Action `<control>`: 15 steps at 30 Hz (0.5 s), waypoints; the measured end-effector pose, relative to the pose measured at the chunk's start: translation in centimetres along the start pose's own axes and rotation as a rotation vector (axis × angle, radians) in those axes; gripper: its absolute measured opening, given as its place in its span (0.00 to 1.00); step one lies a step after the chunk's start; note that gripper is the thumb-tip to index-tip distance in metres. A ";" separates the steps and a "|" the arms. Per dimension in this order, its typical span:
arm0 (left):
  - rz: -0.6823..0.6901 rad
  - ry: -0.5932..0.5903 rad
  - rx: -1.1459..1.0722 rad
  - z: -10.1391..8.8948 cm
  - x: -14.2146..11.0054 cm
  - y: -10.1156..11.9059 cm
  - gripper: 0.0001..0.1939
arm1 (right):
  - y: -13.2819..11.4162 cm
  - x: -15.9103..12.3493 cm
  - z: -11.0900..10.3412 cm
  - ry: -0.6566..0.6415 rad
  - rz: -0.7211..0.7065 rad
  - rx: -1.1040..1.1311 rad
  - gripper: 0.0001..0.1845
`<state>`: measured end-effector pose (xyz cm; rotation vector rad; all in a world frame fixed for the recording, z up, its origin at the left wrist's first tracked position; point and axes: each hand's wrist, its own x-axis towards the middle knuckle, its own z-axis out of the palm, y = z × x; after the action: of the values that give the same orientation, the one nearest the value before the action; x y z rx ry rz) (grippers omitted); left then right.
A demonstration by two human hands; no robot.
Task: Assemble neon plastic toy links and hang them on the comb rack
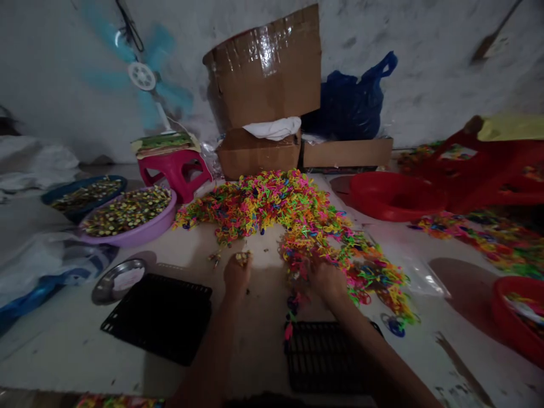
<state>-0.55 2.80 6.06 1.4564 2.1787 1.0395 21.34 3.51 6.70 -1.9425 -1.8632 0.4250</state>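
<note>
Left hand (pixel 237 276) curled round pieces (pixel 242 258) — right (pixel 327 279) touching pile (pixel 276 198)

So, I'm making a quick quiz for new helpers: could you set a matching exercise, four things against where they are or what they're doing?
Things
1. Left hand
2. Right hand
3. Fan
4. Blue bag

Places or states
A. Above the pink stool
B. At the colourful pile
C. Over the low cardboard box
D. Holding small pale pieces

Pairs: 1-D, 2-B, 3-A, 4-C
</note>
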 end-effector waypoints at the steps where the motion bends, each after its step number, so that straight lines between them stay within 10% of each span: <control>1: -0.026 0.066 0.040 0.0 1.6 -0.8 0.16 | 0.5 0.2 -0.2 0.060 -0.020 -0.129 0.17; 7: -0.077 0.205 0.183 0.9 6.0 -5.1 0.16 | 2.6 -1.0 3.1 -0.094 -0.805 -0.219 0.17; 15: 0.179 -0.017 0.057 4.0 0.5 -7.0 0.09 | 6.3 2.6 3.2 0.043 -0.721 -0.227 0.11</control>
<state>-2.92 3.33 -1.59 1.7055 2.1128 1.0253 25.46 6.21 0.98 -1.2377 -2.4820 -0.0555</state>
